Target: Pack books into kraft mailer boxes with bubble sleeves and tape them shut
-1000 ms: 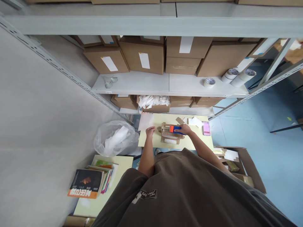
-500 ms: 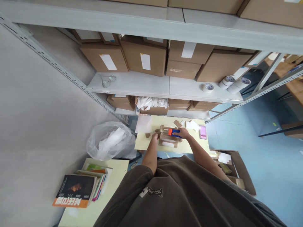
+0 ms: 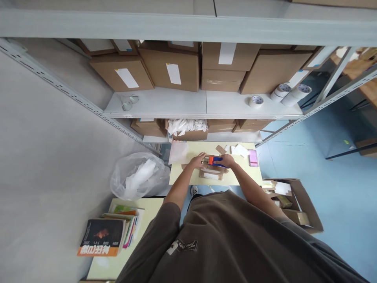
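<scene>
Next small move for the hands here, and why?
I'd probably press the left hand down to steady the cardboard before shifting the blue-and-orange tool. The right hand grips the tool's blue part over the cardboard, and the left hand is at the cardboard's left end, near the tool's orange end.

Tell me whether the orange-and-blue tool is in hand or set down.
In hand: the right hand grips the orange-and-blue tool by its blue end.
</scene>
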Motion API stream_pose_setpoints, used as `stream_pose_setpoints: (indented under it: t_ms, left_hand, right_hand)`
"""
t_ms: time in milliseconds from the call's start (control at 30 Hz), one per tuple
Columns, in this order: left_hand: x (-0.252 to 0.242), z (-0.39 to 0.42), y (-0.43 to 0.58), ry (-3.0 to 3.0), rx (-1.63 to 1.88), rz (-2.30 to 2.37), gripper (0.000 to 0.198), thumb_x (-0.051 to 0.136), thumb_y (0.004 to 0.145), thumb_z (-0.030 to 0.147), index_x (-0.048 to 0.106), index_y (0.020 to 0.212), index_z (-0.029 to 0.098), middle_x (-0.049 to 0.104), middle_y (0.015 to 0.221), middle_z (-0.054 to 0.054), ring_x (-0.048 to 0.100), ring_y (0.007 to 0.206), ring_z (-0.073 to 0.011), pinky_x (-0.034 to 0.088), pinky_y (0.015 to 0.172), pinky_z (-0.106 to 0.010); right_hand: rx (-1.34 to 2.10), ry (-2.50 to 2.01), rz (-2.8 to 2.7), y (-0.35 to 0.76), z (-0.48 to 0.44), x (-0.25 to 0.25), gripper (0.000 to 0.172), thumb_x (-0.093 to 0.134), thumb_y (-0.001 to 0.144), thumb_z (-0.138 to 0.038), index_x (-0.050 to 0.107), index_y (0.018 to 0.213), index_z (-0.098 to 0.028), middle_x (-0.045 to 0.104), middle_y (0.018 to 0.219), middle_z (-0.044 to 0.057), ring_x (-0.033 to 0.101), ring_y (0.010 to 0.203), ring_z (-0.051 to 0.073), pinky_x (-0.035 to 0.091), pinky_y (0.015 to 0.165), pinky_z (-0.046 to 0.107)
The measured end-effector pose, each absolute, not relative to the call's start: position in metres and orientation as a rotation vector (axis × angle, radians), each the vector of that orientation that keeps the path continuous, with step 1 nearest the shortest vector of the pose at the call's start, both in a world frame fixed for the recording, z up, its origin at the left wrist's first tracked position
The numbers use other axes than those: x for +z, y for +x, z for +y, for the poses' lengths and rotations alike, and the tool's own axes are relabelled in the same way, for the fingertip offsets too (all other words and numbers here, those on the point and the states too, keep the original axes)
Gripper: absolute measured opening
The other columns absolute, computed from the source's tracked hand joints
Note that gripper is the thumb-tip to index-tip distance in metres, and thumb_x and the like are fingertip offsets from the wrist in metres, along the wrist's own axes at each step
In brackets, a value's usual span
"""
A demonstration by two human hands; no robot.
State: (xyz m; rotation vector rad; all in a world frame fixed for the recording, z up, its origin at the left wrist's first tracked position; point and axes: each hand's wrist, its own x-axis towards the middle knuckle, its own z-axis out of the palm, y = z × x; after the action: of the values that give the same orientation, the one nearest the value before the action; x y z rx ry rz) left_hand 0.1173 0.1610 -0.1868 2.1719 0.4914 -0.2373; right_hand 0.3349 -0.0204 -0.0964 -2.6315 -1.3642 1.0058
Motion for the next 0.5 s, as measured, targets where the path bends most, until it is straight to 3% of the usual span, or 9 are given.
stream_pose_setpoints:
  t_ms: [167, 367, 500]
  left_hand:
    - [-0.19, 0.165, 0.12, 2.18, -0.3, 0.481, 0.129, 0.096, 0.065, 0.045, 0.031, 0.175, 0.028, 0.02, 0.184, -0.012, 0.035, 0.165, -0.0339, 0.04, 0.126, -0.037]
    - [-0.186, 0.165, 0.124, 2.211, -0.364, 0.488, 0.125, 0.096, 0.067, 0.043, 0.034, 0.174, 0.026, 0.022, 0.184, -0.013, 0.042, 0.161, -0.039, 0.04, 0.126, -0.04]
    - [-0.183, 0.168, 0.126, 2.246, -0.417, 0.51, 0.124, 0.095, 0.069, 0.042, 0.032, 0.175, 0.026, 0.02, 0.184, -0.014, 0.041, 0.161, -0.0398, 0.04, 0.125, -0.04]
  right_hand:
    - [1.042, -2.612, -1.439, 0.347, -0.023, -0.09, 0.07, 0.075, 0.082, -0.086, 0.083, 0.109, -0.022, 0.08, 0.113, 0.015, 0.075, 0.106, 0.032, 0.054, 0.083, 0.032]
    - [1.074, -2.625, -1.405, 0.366, -0.041, -0.086, 0.071, 0.076, 0.081, -0.086, 0.082, 0.112, -0.022, 0.081, 0.108, 0.014, 0.076, 0.102, 0.031, 0.052, 0.078, 0.031]
    - [1.043, -2.712, -1.351, 0.4, -0.078, -0.089, 0.069, 0.076, 0.082, -0.086, 0.082, 0.102, -0.02, 0.081, 0.107, 0.017, 0.075, 0.101, 0.032, 0.052, 0.077, 0.032]
